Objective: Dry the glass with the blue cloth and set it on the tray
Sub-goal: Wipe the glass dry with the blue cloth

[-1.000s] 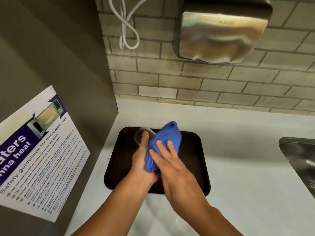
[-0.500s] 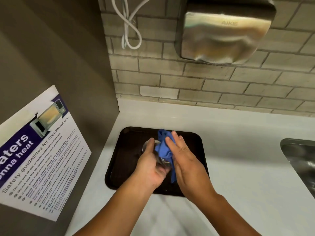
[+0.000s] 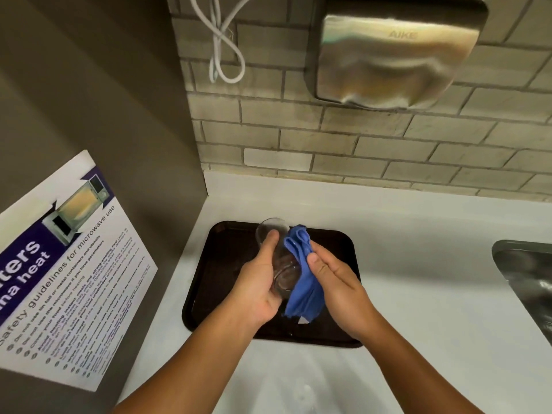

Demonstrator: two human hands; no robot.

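Note:
A clear glass (image 3: pixel 276 255) lies tilted in my left hand (image 3: pixel 257 285), its mouth pointing away from me, held above the dark brown tray (image 3: pixel 215 279). My left thumb rests on the glass near its rim. My right hand (image 3: pixel 337 285) presses a blue cloth (image 3: pixel 301 279) against the right side of the glass. The cloth hangs down past the base of the glass and hides part of it. Both hands hover over the middle of the tray.
The tray sits on a white counter (image 3: pixel 418 264) in a corner. A grey side panel with a microwave safety poster (image 3: pixel 65 279) stands at the left. A steel sink (image 3: pixel 528 273) is at the right edge, a metal hand dryer (image 3: pixel 394 49) on the brick wall above.
My right hand has slid the cloth from over the top of the glass to its right side and base. The glass is more exposed and tilted with its mouth away from me.

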